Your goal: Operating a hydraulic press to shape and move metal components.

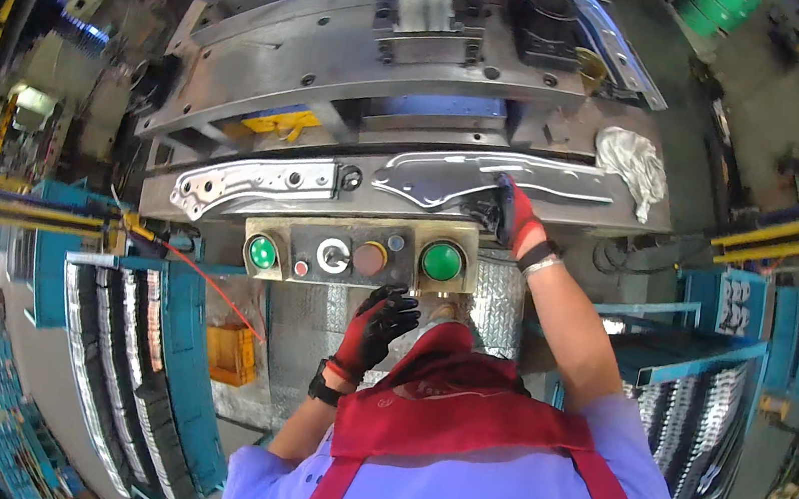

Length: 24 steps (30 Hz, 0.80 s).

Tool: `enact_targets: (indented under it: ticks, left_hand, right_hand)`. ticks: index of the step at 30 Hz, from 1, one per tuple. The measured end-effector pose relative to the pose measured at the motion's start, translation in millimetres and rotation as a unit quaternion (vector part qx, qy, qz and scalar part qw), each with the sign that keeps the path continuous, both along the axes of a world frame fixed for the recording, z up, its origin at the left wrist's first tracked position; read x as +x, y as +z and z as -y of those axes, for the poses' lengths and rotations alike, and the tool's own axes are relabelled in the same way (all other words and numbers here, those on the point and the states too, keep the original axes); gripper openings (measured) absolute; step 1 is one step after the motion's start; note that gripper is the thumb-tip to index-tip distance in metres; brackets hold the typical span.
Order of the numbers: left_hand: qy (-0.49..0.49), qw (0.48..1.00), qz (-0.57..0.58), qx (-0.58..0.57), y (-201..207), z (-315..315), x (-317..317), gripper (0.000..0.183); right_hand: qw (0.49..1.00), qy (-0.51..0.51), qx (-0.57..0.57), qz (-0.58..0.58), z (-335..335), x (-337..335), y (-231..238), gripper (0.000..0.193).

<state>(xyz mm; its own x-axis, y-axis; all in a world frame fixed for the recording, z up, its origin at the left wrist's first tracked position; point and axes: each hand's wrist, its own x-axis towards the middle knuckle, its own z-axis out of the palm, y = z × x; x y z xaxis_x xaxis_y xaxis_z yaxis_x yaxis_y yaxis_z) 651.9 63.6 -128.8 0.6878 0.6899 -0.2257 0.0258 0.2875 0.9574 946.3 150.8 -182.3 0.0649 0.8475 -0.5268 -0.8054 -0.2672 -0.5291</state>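
My left hand [379,326], in a black-and-red glove, hovers just in front of the control box [301,269]. Its fingers are loosely bent and apart, with nothing in them. My right hand [513,214], gloved the same way, reaches past the box's right end and grips the near edge of a long stamped metal panel [434,175]; its fingertips lie on the panel's top, and the thumb is hidden. To the left lies another stamped metal part [262,185], with several holes, on the press's front ledge.
Behind the panels stands a heavy steel die [325,48]. A white rag [633,164] lies on the ledge's right end. Green buttons [441,261] and a red knob [370,259] top the control box. Blue racks of stacked parts [188,363] flank me; an orange crate [229,353] sits left.
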Motion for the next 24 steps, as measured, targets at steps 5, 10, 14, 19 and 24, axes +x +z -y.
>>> enact_targets:
  ticks: [5,10,14,19,24]
  left_hand:
    - [0.002,0.99,0.045,-0.136,6.9,4.1,19.8,0.032]
    - [-0.106,0.991,-0.022,0.082,6.0,9.4,61.9,0.031]
    - [-0.147,0.983,-0.008,-0.109,22.8,27.9,112.3,0.023]
    - [-0.363,0.923,0.025,0.123,46.9,94.7,213.2,0.028]
    - [-0.537,0.779,0.147,0.287,73.0,216.5,328.0,0.033]
  right_hand:
    - [0.983,0.126,-0.003,0.137,9.5,28.1,-6.9,0.05]
    - [0.996,0.048,0.068,0.037,79.5,5.1,23.9,0.03]
    - [0.988,0.028,0.01,0.152,185.9,13.7,20.3,0.033]
    - [0.881,-0.112,0.014,0.459,364.0,32.1,-19.7,0.03]
    - [0.975,-0.203,-0.054,0.071,509.5,14.2,-26.6,0.029]
